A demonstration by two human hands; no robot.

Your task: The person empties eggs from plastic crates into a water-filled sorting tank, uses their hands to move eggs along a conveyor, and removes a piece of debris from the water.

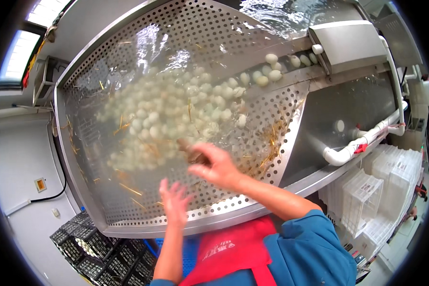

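Note:
Pale eggs [153, 118] lie heaped under water in a large stainless-steel tank [79, 200] with a perforated metal floor. My right hand [216, 166] is over the water near the heap's front edge, thumb and fingers curled around a dark brown object [196, 155] too blurred to name. My left hand [175, 203], also blurred, is above the tank's near rim with its fingers spread and nothing in it. From the heap, a line of eggs [262, 79] runs along a channel towards a steel housing [350, 46] on the right.
Bits of straw [271, 143] float about and gather on the perforated plate. White pipes [357, 144] with a red valve handle [361, 148] cross the right rim. Black crates [93, 246], one holding eggs, stand at lower left. Clear plastic crates [363, 193] are stacked at right.

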